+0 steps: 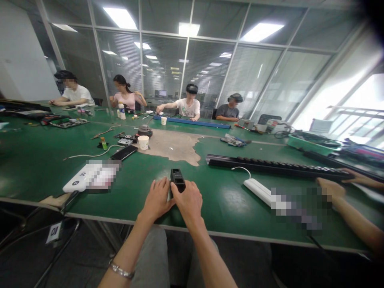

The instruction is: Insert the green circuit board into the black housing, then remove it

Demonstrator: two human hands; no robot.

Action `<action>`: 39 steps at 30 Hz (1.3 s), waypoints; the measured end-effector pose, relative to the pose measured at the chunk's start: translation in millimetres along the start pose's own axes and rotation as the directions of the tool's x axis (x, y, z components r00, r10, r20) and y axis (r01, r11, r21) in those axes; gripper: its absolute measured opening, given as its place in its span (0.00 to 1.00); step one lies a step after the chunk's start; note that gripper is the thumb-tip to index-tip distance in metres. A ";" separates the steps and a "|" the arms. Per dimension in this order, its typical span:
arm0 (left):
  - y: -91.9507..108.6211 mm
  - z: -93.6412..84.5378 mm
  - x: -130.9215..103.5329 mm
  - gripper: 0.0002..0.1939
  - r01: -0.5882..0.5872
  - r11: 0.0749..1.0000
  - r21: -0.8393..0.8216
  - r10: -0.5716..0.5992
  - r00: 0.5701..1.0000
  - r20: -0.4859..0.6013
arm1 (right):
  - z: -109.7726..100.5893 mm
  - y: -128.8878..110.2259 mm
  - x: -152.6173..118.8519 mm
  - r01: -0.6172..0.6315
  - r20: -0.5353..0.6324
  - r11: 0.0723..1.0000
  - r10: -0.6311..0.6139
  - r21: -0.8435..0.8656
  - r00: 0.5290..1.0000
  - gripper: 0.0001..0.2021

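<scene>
A small black rectangular block (177, 178) with openings in its top stands on the green table, between my two hands near the front edge. My right hand (189, 199) is wrapped round its near right side, the thumb lying along the block. My left hand (158, 198) rests on the table just left of the block, fingers bent and slightly apart, its thumb reaching toward the block's near end. Whether that thumb touches the block is hidden behind my right hand.
A white power bank (76, 180), a black phone (124, 152) and a paper cup (143, 143) lie left. Rightward are a white strip (261, 192), a long black rail (270, 166) and another person's hands (333, 191). Several people sit across the table.
</scene>
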State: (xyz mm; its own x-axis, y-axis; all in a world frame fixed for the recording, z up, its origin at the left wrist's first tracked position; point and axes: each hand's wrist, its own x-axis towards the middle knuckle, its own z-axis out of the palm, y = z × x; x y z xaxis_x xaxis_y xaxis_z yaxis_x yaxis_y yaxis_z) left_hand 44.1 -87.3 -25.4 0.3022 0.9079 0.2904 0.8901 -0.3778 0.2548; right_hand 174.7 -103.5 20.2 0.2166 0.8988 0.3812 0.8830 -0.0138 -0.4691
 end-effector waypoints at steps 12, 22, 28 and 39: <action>-1.0 2.0 1.9 0.37 0.011 1.000 0.023 -0.012 1.000 0.021 | 12.2 7.5 -11.0 -0.021 0.057 0.997 0.025 -0.073 0.998 0.17; 1.0 1.3 3.0 0.36 0.013 0.999 0.050 -0.014 0.999 0.033 | 22.8 17.0 -18.8 -0.010 0.006 1.000 0.010 -0.002 1.000 0.27; 3.3 1.6 4.5 0.36 0.024 0.998 0.055 -0.026 0.999 0.042 | 24.6 23.5 -19.7 0.027 0.003 0.999 -0.027 0.027 1.000 0.31; 5.8 2.1 5.0 0.34 0.017 0.997 0.070 -0.020 0.999 0.047 | 21.0 20.1 -16.6 -0.006 0.014 0.998 0.005 0.058 1.000 0.19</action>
State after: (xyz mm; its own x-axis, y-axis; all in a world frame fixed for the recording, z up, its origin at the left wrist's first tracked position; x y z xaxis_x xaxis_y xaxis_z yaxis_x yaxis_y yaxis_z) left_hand 51.5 -84.6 -24.4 0.2996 0.9230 0.2416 0.9169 -0.3485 0.1943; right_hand 180.0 -109.4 -12.3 0.2150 0.9046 0.3680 0.8561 0.0067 -0.5167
